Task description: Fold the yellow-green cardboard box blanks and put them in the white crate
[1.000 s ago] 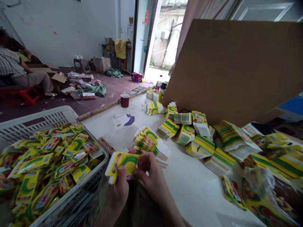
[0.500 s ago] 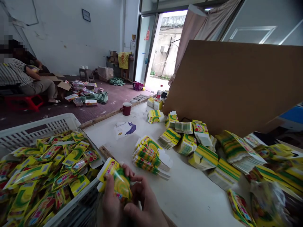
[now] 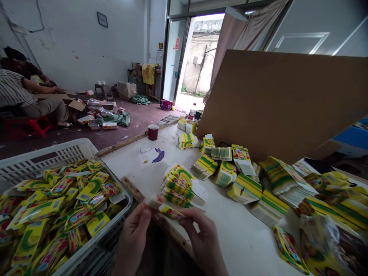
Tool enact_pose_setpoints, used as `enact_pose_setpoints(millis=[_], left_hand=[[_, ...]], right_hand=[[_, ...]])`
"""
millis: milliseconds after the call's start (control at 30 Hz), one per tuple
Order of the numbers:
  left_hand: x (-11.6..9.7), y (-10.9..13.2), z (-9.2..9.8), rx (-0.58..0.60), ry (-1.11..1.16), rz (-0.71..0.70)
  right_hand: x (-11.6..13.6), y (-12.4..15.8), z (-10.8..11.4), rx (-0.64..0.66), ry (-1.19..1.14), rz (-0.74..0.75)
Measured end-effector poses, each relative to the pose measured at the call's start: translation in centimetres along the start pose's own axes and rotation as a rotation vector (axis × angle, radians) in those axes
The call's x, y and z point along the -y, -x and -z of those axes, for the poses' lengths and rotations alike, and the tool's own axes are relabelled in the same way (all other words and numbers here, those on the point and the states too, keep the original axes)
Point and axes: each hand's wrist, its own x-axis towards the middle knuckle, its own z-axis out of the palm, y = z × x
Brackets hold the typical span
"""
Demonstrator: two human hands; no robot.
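The held carton (image 3: 171,212) is showing smooth printed card; the basket (image 3: 86,143) is looking plastic; the panel (image 3: 281,103) is showing matt cardboard; the edge strip (image 3: 133,188) is showing rough wood.

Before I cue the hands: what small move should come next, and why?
Probably fold the pale end flap inward with the left hand: it seems to stick out from the yellow carton, whose other end the right hand holds.

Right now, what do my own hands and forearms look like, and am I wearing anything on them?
Your left hand and right hand are both bare, without gloves. I can't make out any ring, watch or bracelet. No sleeves show on the forearms down to the picture's bottom edge.
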Motion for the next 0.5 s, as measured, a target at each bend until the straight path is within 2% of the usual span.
enact_pose_setpoints(millis=[100, 200, 233, 267, 333, 400, 433, 500], left_hand=[[-1.7, -0.1, 0.9, 0.125, -0.176, -0.13], [-2.1, 0.1, 0.5, 0.239, -0.562, -0.061], [-1.9, 0.2, 0.2, 0.299, -0.65, -0.021], [-1.5, 0.2, -0.1, 0.358, -0.705, 0.005], [-0.6, 0.3, -0.7, 0.412, -0.766, 0.003], [0.4, 0.4, -0.9, 0.362, -0.82, -0.038], [0.8, 0.5, -1.0, 0.327, -0.844, -0.056], [1.5, 0.8, -1.0, 0.315, -0.87, -0.08]], right_hand=[[0.3, -0.4, 1.4, 0.05, 0.304, 0.2], [0.3, -0.2, 0.9, 0.24, 0.431, 0.346], [0.1, 0.1, 0.5, 0.266, 0.424, 0.382], [-0.2, 0.4, 0.1, 0.229, 0.407, 0.398], [-1.1, 1.0, -0.5, 0.005, 0.346, 0.327], [-2.2, 1.4, -0.8, -0.208, 0.226, 0.144], [-2.6, 1.5, -0.9, -0.231, 0.139, 0.042], [-3.1, 1.6, -1.2, -0.152, -0.066, -0.137]])
